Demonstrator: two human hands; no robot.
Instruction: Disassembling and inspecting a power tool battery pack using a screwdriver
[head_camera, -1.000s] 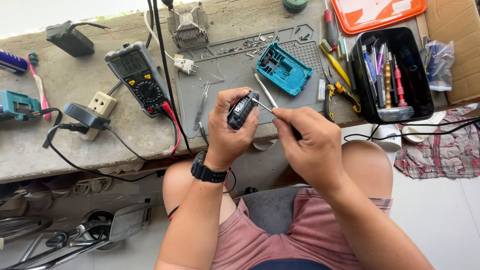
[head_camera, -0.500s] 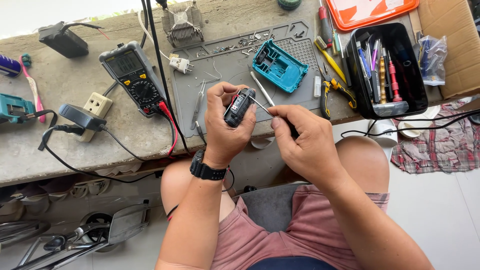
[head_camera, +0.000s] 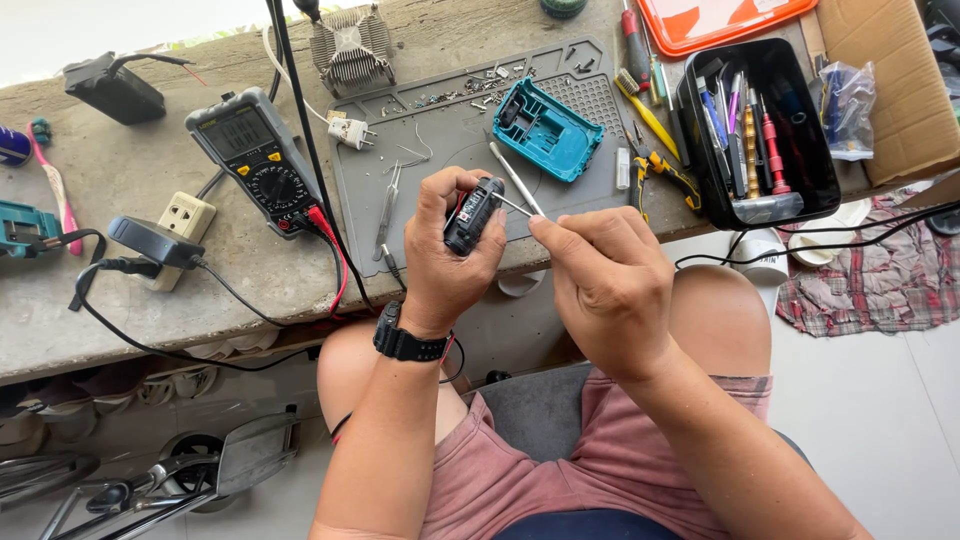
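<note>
With our left hand we grip the small black and red plastic component above the grey silicone work mat, while our right hand pinches a thin metal tool at its end, so next we probably need steady, careful probing.

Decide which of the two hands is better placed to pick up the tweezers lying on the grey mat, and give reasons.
Probably the left hand: the tweezers lie just beyond it on the grey mat. It would first have to put down the small black part. The right hand is farther off and grips a thin tool.
</note>
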